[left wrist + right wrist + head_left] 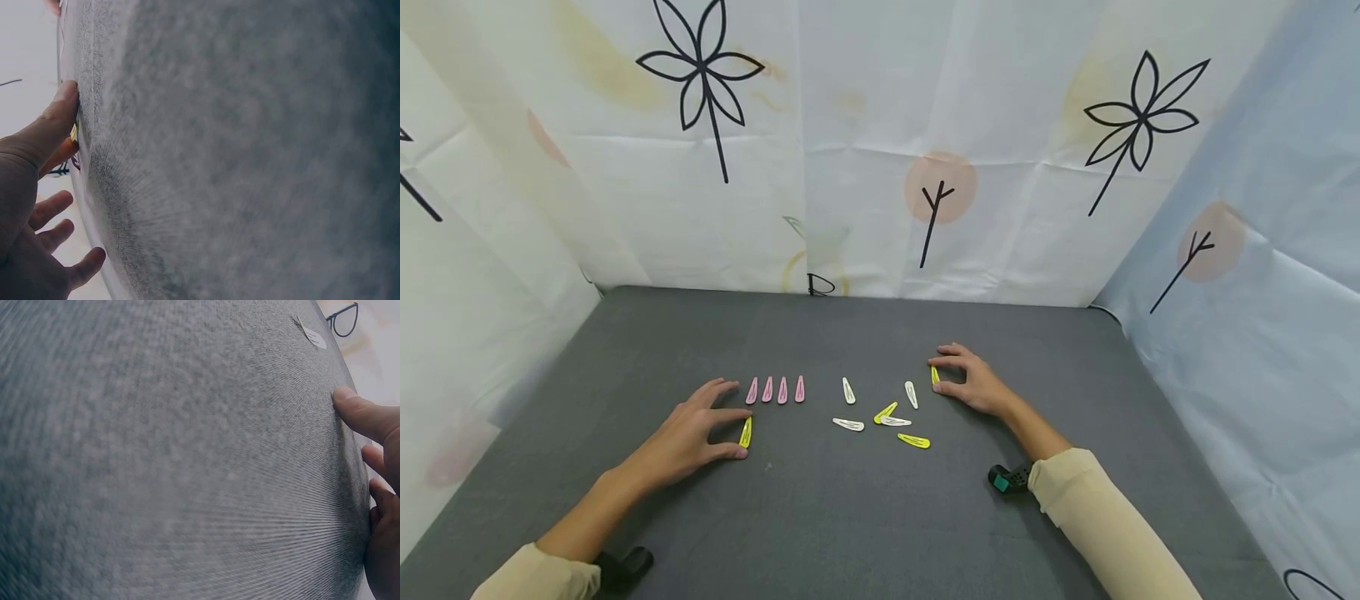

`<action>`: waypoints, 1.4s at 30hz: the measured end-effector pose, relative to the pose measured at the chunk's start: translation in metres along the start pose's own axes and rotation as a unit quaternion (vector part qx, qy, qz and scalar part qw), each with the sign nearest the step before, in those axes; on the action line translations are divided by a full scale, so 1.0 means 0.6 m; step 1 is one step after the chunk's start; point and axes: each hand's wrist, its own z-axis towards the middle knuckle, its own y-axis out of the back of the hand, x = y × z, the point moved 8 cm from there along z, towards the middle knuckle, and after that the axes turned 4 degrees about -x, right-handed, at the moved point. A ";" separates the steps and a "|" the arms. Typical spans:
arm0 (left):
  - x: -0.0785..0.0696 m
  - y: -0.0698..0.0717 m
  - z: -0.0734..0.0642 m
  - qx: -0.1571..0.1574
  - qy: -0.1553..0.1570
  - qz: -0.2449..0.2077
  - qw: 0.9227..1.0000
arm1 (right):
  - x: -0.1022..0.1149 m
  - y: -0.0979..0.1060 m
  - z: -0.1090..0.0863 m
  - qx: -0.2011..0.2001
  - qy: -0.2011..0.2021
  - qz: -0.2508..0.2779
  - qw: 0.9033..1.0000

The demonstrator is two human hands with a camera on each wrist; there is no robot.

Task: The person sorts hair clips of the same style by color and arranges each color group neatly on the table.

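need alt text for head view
A person's left hand pinches one yellow hair clip and the right hand another, over a gray table; between them lie four pink clips in a row, four white clips and two yellow clips.

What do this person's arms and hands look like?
The left hand and right hand are gloveless. The left sleeve and right sleeve are pale beige and stop short of the hands. Beside them show a black left device and a black right device with a teal patch.
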 end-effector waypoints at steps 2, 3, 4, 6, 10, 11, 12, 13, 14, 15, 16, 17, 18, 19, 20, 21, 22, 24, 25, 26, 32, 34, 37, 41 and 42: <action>0.001 0.000 0.001 0.004 0.003 0.000 1.000 | 0.001 0.000 0.000 -0.001 0.001 0.000 1.000; 0.001 0.000 0.001 0.005 0.004 -0.001 1.000 | 0.001 0.000 0.001 -0.001 0.002 0.000 1.000; 0.001 0.000 0.002 0.006 0.004 0.000 1.000 | 0.002 0.001 0.001 0.000 0.002 0.000 1.000; 0.001 0.001 0.003 0.006 0.005 -0.002 1.000 | 0.002 0.001 0.001 0.001 0.002 0.000 1.000; 0.000 0.003 0.006 0.008 0.003 0.000 1.000 | 0.002 0.002 0.001 0.003 0.003 0.001 1.000; 0.000 0.004 0.006 0.008 0.003 0.001 1.000 | 0.002 0.002 0.002 0.003 0.003 0.001 1.000; -0.001 0.005 0.007 0.007 0.002 0.002 1.000 | 0.002 0.002 0.002 0.002 0.004 0.002 1.000; -0.001 0.006 0.007 0.006 0.001 0.003 1.000 | 0.002 0.002 0.002 0.002 0.004 0.002 1.000; -0.002 0.007 0.008 0.005 -0.001 0.003 1.000 | 0.002 0.002 0.002 0.002 0.005 0.003 1.000; -0.004 0.008 0.008 0.002 -0.004 0.001 1.000 | 0.002 0.002 0.002 0.001 0.006 0.003 1.000; -0.006 0.009 0.009 -0.001 -0.008 -0.001 1.000 | 0.002 0.002 0.003 0.001 0.006 0.003 1.000; -0.010 0.009 0.011 -0.002 -0.012 -0.004 1.000 | 0.002 0.002 0.003 0.001 0.007 0.002 1.000; -0.014 0.010 0.014 -0.005 -0.017 -0.008 1.000 | 0.002 0.002 0.003 0.001 0.008 0.001 1.000; -0.020 0.010 0.017 -0.007 -0.023 -0.012 1.000 | 0.002 0.002 0.002 0.000 0.008 0.000 1.000; -0.026 0.009 0.022 -0.009 -0.030 -0.016 0.999 | 0.002 0.002 0.002 -0.001 0.008 0.000 1.000; -0.034 0.007 0.029 -0.010 -0.038 -0.018 0.999 | 0.002 0.002 0.002 -0.001 0.007 0.001 1.000; -0.043 0.006 0.036 -0.011 -0.046 -0.021 0.999 | 0.002 0.003 0.001 -0.002 0.008 0.001 1.000; -0.063 0.000 0.054 -0.012 -0.062 -0.028 0.998 | 0.002 0.003 0.000 -0.001 0.009 0.001 1.000; -0.075 -0.004 0.064 -0.012 -0.071 -0.031 0.997 | 0.002 0.002 0.000 0.000 0.009 0.002 1.000; -0.086 -0.009 0.074 -0.010 -0.080 -0.031 0.996 | 0.002 0.002 0.000 0.001 0.010 0.002 1.000; -0.150 -0.039 0.137 0.014 -0.123 -0.045 0.991 | 0.003 0.001 -0.002 0.005 0.011 0.006 1.000; -0.164 -0.051 0.156 0.032 -0.129 -0.049 0.990 | 0.004 0.001 -0.002 0.004 0.012 0.008 1.000; -0.176 -0.072 0.179 0.067 -0.128 -0.042 0.989 | 0.005 0.000 -0.002 0.005 0.012 0.007 1.000; -0.184 -0.098 0.204 0.114 -0.115 -0.045 0.986 | 0.004 0.000 -0.002 0.005 0.010 0.004 1.000; -0.188 -0.103 0.209 0.124 -0.115 -0.049 0.984 | 0.004 0.001 -0.002 0.005 0.009 0.004 1.000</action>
